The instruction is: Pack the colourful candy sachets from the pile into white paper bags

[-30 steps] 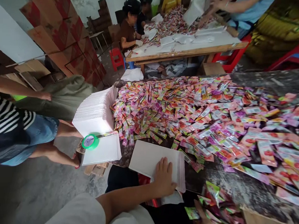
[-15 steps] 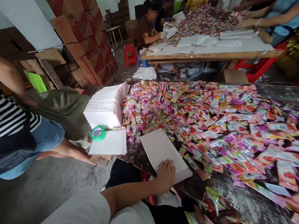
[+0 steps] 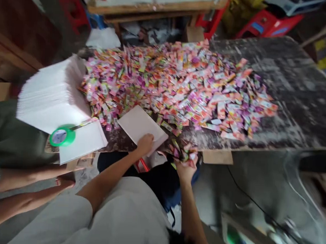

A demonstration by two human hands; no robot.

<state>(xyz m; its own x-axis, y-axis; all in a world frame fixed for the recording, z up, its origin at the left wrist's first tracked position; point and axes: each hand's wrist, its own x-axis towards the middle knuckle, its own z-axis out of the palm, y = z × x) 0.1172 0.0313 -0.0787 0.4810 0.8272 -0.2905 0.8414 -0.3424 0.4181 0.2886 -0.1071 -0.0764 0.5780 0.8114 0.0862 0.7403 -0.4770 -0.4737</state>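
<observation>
A white padded envelope [image 3: 141, 125] lies flat and slanted at the near edge of the dark table. My left hand [image 3: 145, 144] is closed on its near end, fingers curled at the edge; exactly how they grip is blurred. Just right of it, at the table's edge, my right hand [image 3: 187, 169] holds a bunch of small colourful packets [image 3: 182, 151], palm up beneath them. Beyond both hands spreads a wide heap of the same pink, orange and purple packets [image 3: 165, 79].
At left stands a tall stack of white envelopes [image 3: 53, 92]. A roll of green tape [image 3: 62, 136] rests on another white envelope [image 3: 82, 140] before it. A cardboard piece [image 3: 217, 156] juts from under the table [image 3: 283, 91]. Another person's legs [image 3: 27, 198] are at lower left.
The camera has swung right and downward. My right hand, with its bunch of packets, now shows clearly beside the envelope. My left hand's fingers have shifted to the envelope's near end.
</observation>
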